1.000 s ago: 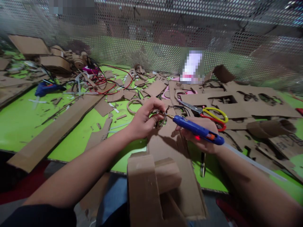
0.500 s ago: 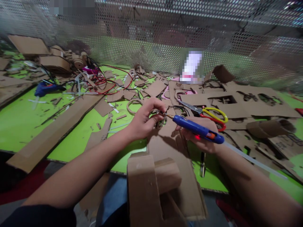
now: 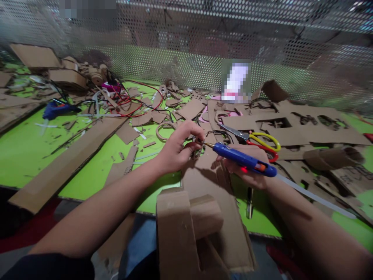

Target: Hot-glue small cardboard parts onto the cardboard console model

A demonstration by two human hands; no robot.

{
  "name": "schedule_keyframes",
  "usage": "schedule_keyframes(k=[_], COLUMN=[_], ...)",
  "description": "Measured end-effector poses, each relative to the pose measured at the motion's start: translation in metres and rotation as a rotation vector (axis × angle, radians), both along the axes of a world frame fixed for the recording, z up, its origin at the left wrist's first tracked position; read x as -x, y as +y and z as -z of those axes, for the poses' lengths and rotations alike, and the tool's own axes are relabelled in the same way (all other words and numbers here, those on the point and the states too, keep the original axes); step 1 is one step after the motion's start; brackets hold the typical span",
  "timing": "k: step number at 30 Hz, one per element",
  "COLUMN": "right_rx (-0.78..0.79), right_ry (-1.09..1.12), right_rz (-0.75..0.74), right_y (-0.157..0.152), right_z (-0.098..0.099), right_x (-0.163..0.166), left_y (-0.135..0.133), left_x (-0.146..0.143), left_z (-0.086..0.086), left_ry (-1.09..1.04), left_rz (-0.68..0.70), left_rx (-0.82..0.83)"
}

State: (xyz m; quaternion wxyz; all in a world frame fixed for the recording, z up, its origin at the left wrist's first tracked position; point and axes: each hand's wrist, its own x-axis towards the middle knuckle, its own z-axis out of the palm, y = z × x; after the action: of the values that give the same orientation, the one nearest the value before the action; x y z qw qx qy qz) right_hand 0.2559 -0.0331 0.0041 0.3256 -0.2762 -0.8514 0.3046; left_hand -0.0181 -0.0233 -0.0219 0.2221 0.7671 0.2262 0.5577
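Observation:
My right hand (image 3: pixel 247 169) is wrapped round a blue hot glue gun (image 3: pixel 241 158), with a red light glowing on its side and a long glue stick (image 3: pixel 314 196) trailing from the back. The gun's metal nozzle (image 3: pixel 208 144) points left at the fingertips of my left hand (image 3: pixel 180 149). Those fingers are closed in a pinch on a small dark piece whose kind I cannot make out. Below both hands lies a long cardboard piece (image 3: pixel 208 179), carrying a bent cardboard form (image 3: pixel 176 221) and a rounded cardboard part (image 3: pixel 205 216) at its near end.
Scissors (image 3: pixel 262 144) with yellow and red handles lie just beyond my right hand. Another blue glue gun (image 3: pixel 60 109), red and black wires (image 3: pixel 140 105) and cardboard scraps cover the green table (image 3: pixel 96 163). A perforated metal screen (image 3: pixel 175 50) stands behind. A cardboard tube (image 3: pixel 332 157) lies right.
Almost nothing differs. The glue gun has shifted very slightly to the right, and its glue stick with it; my left hand keeps its pinch.

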Motion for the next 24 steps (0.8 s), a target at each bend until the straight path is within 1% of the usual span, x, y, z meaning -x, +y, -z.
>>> schedule_keyframes(k=[6,10,13,15,18,24], right_rx=[0.002,0.007,0.021,0.043,0.084,0.231], right_ry=[-0.018,-0.032,-0.020,-0.021,-0.058,-0.148], right_rz=[-0.015,-0.002,-0.023,-0.012,0.050,0.118], right_y=[0.000,-0.001,-0.001,-0.002,-0.002,-0.001], right_z=[-0.001,-0.005,-0.008,-0.009,-0.010,-0.011], right_x=[-0.003,-0.002,0.000,0.001,0.000,-0.005], left_y=[-0.001,0.000,0.000,0.000,0.000,0.001], left_x=[0.001,0.001,0.001,0.001,0.001,0.002], left_z=[-0.002,-0.002,-0.001,0.000,0.000,0.002], left_ry=[0.021,0.012,0.011,-0.003,-0.019,-0.029], left_rz=[0.014,0.038,0.038,0.038,0.037,0.038], left_rx=[0.004,0.012,0.010,0.014,0.026,0.055])
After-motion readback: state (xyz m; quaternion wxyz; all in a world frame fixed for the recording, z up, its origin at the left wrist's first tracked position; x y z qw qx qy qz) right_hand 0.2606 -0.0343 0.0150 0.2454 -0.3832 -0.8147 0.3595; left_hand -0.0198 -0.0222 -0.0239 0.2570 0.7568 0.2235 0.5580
